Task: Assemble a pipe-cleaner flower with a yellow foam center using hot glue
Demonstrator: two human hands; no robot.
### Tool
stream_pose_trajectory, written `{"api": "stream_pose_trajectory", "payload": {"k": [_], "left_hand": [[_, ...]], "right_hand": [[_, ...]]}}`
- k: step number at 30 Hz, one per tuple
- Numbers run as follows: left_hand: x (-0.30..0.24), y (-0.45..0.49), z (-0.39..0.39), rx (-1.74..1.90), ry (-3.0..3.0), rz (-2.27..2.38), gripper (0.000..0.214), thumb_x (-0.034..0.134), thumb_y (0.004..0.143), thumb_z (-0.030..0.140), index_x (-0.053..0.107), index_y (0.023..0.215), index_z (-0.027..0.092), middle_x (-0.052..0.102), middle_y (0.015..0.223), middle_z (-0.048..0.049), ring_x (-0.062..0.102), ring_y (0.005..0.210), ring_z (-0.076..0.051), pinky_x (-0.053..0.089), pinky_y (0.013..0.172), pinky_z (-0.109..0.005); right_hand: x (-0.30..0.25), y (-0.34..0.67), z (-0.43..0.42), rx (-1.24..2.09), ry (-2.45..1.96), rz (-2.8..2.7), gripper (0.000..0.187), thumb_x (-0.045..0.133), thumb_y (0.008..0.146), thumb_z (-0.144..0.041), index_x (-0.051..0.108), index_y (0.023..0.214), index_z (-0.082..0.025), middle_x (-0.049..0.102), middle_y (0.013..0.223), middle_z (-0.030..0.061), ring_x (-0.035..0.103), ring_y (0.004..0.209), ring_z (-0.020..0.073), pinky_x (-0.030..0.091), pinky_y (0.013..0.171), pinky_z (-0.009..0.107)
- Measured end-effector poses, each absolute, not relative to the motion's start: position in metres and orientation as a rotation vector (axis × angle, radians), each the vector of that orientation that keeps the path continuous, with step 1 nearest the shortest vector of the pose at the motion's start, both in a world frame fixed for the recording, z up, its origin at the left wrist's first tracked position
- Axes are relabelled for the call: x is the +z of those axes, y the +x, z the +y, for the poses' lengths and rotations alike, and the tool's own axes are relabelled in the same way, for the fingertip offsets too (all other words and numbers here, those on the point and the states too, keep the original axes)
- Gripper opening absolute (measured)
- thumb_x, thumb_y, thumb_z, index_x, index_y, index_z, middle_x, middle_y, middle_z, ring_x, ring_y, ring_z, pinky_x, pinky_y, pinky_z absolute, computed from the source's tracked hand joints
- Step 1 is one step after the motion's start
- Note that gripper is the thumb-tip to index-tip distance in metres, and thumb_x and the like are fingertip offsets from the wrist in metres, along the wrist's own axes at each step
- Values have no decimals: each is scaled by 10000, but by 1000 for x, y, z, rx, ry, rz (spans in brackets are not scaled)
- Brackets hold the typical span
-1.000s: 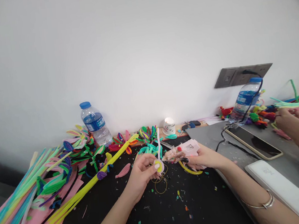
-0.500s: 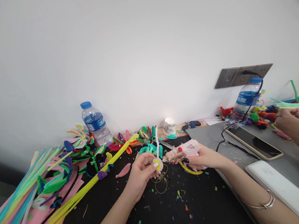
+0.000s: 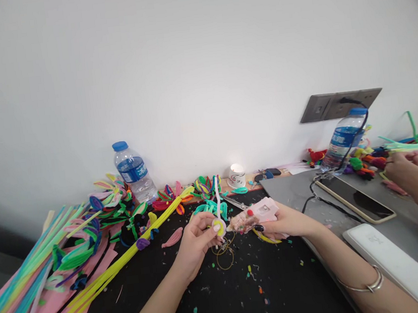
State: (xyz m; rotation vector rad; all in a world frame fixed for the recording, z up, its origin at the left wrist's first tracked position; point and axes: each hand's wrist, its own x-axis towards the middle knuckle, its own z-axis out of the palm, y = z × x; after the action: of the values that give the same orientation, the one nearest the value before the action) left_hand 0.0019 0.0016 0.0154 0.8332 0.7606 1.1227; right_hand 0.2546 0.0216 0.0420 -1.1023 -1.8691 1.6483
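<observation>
My left hand pinches a small yellow and white pipe-cleaner coil between thumb and fingers. A pale pipe-cleaner strand sticks up from it. In my right hand is a pink glue gun, its front end crusted and decorated with a red bead. The gun's nozzle points left, close beside the coil; whether it touches I cannot tell. Under the hands lie thin wire loops on the black mat. Behind them are teal pipe-cleaner pieces and scissors, partly hidden.
Yellow pipe cleaners and multicoloured bundles spread at left near a water bottle. A paper cup stands by the wall. At right are a phone, a white power strip, another bottle and another person's hands.
The glue gun has moved a little left and its nozzle is now nearer the coil. My left hand has tilted the coil slightly, and the upright strand has shifted left.
</observation>
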Motion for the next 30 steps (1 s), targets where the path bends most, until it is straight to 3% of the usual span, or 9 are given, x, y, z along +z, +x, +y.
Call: {"api": "stream_pose_trajectory", "payload": {"k": [15,21,30], "left_hand": [[15,2,1,1101,828,775,325,834,624,260,608,843,176,660,729,15,596,554,-95,474,555,-222],[14,2,1,1080,853,756,312,828,633,263,613,844,182,658,727,11,594,567,-103,478,555,-232],[14,3,0,1040,875,741,287,823,644,269,618,823,179,652,733,9,595,556,-99,483,537,-226]], "right_hand": [[48,254,20,1603,-1140,-1799,344,627,804,-409,564,950,-105,501,485,-57,330,361,45,242,349,168],[45,254,20,1611,-1133,-1758,344,637,789,-452,543,875,-132,425,458,-81,304,367,44,217,353,167],[40,255,22,1569,-1167,-1780,280,635,799,-400,524,775,-144,467,481,-58,340,380,49,247,357,170]]}}
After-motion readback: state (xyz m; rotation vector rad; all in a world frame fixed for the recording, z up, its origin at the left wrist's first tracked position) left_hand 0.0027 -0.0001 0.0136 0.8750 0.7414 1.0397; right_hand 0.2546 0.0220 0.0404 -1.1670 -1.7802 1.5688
